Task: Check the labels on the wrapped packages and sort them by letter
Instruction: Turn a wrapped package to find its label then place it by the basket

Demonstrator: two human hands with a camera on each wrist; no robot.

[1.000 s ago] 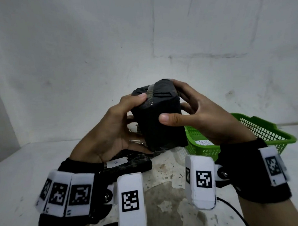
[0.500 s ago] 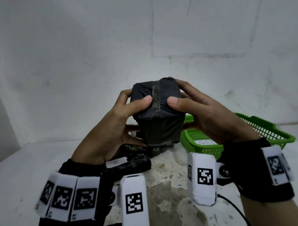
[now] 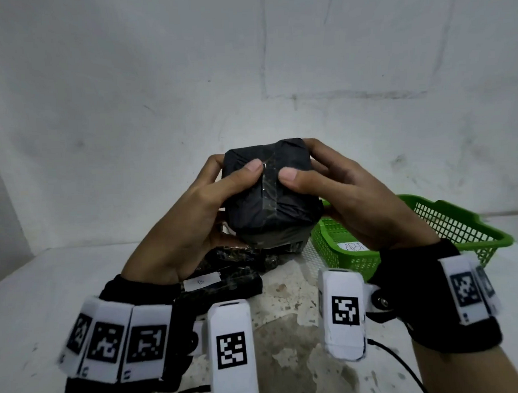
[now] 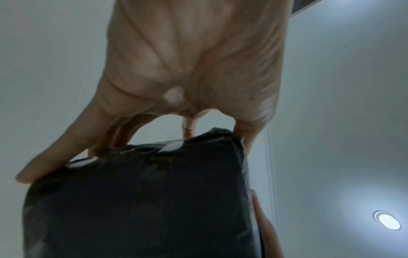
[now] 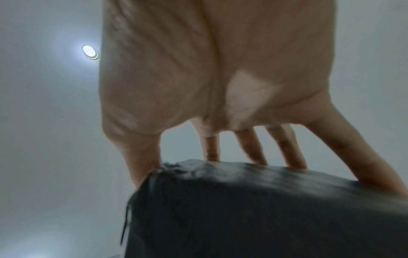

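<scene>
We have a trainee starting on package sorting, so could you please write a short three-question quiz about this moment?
1. True or false: the black wrapped package is held up off the table by the left hand and the right hand together.
2. Which letter shows on the white label of the flat package lying under the left hand? A) B  B) D  C) K
3. Fill in: the green ____ stands to the right of the held package.

Key
1. True: both hands grip its sides, thumbs on the near face.
2. A
3. basket
</scene>
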